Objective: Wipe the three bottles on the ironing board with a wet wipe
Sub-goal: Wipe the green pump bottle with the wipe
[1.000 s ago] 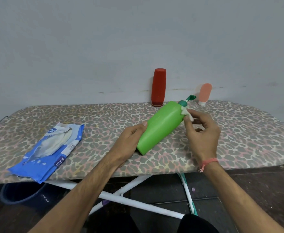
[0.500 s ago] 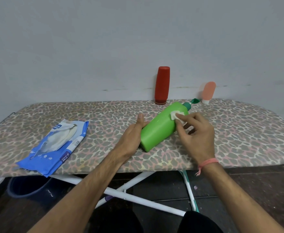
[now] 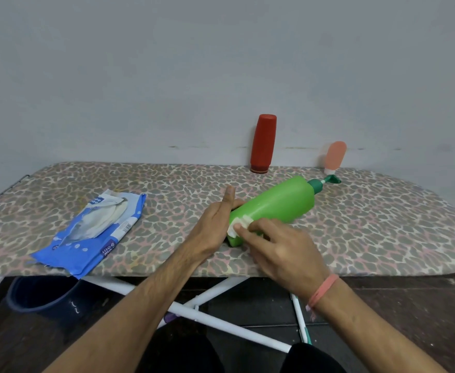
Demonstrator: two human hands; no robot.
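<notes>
A green pump bottle [image 3: 277, 204] lies on its side on the leopard-print ironing board [image 3: 382, 224], pump pointing right and away. My left hand [image 3: 215, 224] holds its base end, thumb up. With fingers fairly straight, my right hand [image 3: 280, 246] presses a small folded white wet wipe [image 3: 238, 224] onto the bottle's near end. A red bottle [image 3: 262, 144] stands upside down on its cap at the back by the wall. A small peach tube [image 3: 334, 157] stands to its right.
A blue pack of wet wipes [image 3: 94, 232] lies on the left of the board, overhanging the front edge. Below the board are white legs [image 3: 221, 321] and a dark blue bucket [image 3: 40, 297] on the dark floor. A grey wall runs behind.
My right hand slid the wipe from the bottle's pump neck down along its body to the base end. The bottle was lowered flatter onto the board.
</notes>
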